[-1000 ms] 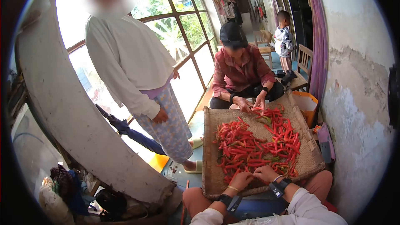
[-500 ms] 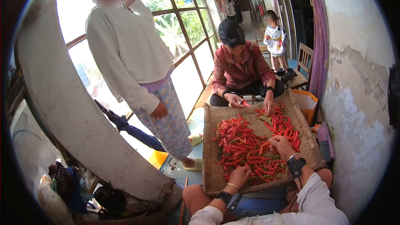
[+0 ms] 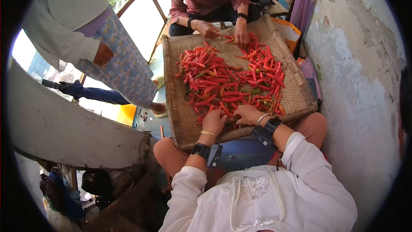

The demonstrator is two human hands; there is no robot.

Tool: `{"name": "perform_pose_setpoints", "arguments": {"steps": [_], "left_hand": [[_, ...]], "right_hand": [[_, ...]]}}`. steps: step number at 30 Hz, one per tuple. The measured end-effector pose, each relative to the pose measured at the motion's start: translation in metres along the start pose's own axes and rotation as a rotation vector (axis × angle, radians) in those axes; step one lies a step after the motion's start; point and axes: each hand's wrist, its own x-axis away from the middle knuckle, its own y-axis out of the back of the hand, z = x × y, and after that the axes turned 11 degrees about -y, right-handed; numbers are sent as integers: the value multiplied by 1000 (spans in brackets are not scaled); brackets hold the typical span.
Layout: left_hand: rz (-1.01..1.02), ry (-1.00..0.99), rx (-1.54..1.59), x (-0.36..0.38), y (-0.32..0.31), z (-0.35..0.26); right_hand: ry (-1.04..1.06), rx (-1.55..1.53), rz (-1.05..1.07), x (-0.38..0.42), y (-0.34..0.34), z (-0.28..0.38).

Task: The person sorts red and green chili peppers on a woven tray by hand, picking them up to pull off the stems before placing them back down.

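Head view: a woven tray [image 3: 180, 116] rests across the wearer's knees, heaped with red chillies [image 3: 231, 81] (a few green ones mixed in), long axes lying every way, none standing. Left hand [image 3: 213, 121] and right hand [image 3: 247, 114] sit side by side, fingers curled down into the near edge of the heap; whether either actually grips a chilli cannot be told. At the far rim, another person's hands [image 3: 223, 30] rest among the chillies.

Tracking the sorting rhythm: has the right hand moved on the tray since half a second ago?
Yes. The right hand has drawn back from mid-pile to the woven tray's near edge.
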Motion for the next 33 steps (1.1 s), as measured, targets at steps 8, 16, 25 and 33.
{"name": "perform_pose_setpoints", "arguments": {"steps": [8,16,25,33], "left_hand": [[62,-84,85,0,-14,12],[54,-71,172,-2,-4,-9],[-59,17,253,-2,-4,-2],[-245,100,245,-3,5,-6]], "right_hand": [[-96,155,47,-5,-14,-3],[-57,-380,-178,-1,-8,-15],[-241,-1070,101,3,9,-22],[-247,-1174,263,11,22,-39]]}}
